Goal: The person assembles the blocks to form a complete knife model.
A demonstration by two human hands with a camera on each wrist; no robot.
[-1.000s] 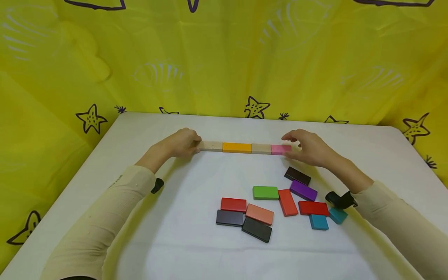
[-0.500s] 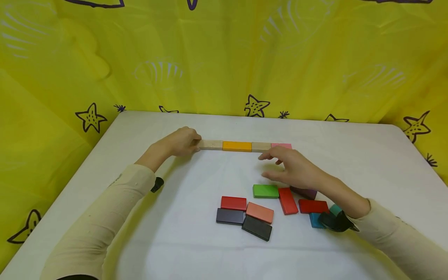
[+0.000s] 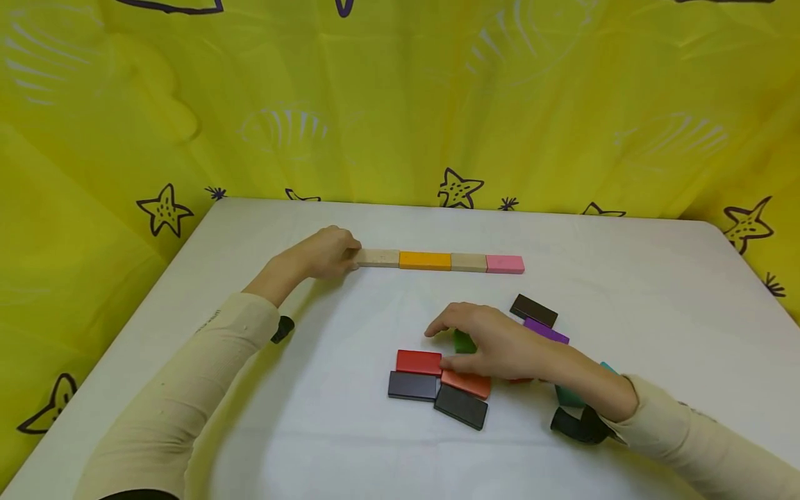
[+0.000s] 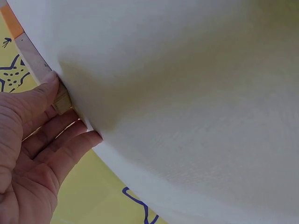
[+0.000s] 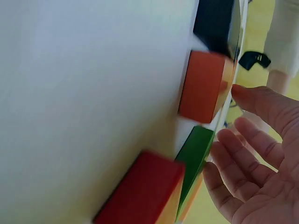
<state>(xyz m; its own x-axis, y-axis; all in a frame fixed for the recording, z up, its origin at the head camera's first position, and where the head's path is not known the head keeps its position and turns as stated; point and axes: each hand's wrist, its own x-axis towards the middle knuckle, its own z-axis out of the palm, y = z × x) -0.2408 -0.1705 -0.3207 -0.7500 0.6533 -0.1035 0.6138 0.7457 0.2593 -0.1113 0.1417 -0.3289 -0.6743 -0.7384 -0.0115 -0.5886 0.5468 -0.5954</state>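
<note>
Across the back of the table, a row of blocks lies end to end: a plain wood block (image 3: 380, 258), an orange block (image 3: 425, 261), a second plain wood block (image 3: 469, 262) and a pink block (image 3: 505, 264). My left hand (image 3: 325, 253) pinches the row's left end, thumb on the near side in the left wrist view. Lower right, my right hand (image 3: 500, 340) hovers with fingers apart, holding nothing. Beneath or beside it lie a green block (image 3: 464, 342), partly hidden, a salmon block (image 3: 467, 384) and a red block (image 3: 419, 362).
Two dark blocks lie nearest me, a blue-black one (image 3: 412, 386) and a black one (image 3: 461, 407). Behind the right hand are a dark brown block (image 3: 534, 310) and a purple block (image 3: 546, 330). My right forearm partly covers other blocks. A yellow patterned cloth (image 3: 375, 104) hangs behind the table.
My right hand has left the pink block and moved toward me and to the left, over the loose blocks. My left hand has stayed at the row's left end.
</note>
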